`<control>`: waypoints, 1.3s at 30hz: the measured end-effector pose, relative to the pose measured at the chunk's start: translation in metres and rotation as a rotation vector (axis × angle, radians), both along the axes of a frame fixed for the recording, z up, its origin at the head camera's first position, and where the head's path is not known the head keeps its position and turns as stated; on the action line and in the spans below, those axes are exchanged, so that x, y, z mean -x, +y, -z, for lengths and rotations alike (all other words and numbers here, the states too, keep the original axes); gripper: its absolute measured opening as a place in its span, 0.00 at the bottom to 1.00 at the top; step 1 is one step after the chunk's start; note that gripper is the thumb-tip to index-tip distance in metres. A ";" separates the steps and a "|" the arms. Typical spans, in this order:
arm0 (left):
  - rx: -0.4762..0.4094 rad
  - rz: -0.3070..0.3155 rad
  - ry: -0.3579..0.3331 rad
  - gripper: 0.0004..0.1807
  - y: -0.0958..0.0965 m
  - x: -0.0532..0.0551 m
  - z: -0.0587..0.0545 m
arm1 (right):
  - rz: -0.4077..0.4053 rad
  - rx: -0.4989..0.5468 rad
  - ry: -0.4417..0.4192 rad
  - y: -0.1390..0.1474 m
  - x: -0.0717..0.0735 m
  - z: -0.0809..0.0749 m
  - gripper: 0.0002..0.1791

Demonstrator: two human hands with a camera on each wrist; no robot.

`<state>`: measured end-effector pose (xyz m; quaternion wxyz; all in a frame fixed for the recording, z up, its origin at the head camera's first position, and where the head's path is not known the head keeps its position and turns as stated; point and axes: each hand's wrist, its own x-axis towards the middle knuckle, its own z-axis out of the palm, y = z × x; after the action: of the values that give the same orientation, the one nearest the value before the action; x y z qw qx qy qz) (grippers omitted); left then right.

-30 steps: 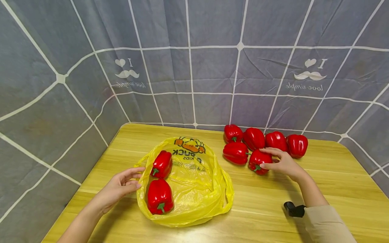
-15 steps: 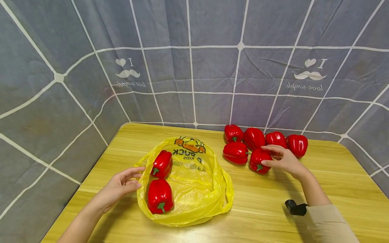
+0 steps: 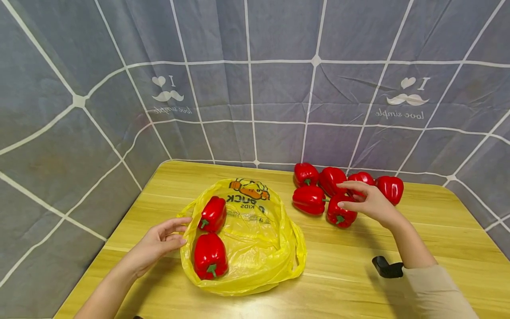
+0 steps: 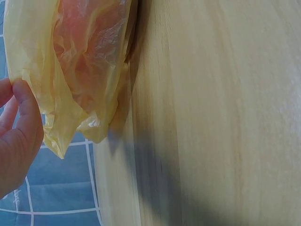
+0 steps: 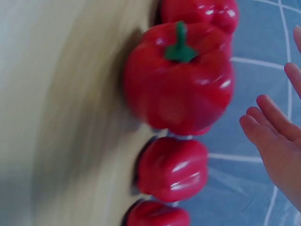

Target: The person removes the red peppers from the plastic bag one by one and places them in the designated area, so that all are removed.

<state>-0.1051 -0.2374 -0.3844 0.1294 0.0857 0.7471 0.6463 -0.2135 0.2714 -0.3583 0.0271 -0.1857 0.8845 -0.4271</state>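
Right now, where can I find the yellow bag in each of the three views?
Head view: lower half, just left of centre, the yellow bag on the table.
Left wrist view: upper left, pinched by the left hand.
Right wrist view: not in it.
Shared landmark: the grey backdrop with white lines.

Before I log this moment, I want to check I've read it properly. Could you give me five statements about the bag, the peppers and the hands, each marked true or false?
1. The yellow bag has two red peppers inside. True.
2. The left hand pinches the bag's edge. True.
3. The right hand grips a pepper. False: it hovers by the peppers, holding none.
4. Six loose peppers lie outside the bag. True.
5. In the head view, the bag is right of the loose peppers. False: it is on their left.
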 end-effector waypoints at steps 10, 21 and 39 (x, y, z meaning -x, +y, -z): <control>-0.034 0.024 0.021 0.26 0.000 0.002 0.001 | -0.076 0.029 -0.097 -0.035 0.003 -0.021 0.30; -0.002 0.007 0.016 0.28 0.001 0.001 0.002 | -0.243 0.070 -0.064 -0.089 0.012 -0.034 0.26; -0.012 0.034 0.021 0.28 0.000 0.002 0.006 | -0.524 0.136 -0.152 -0.174 0.011 -0.040 0.23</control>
<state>-0.1069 -0.2372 -0.3903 0.1319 0.1061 0.7431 0.6475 -0.2247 0.0975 -0.3186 0.1902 -0.3768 0.7712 -0.4766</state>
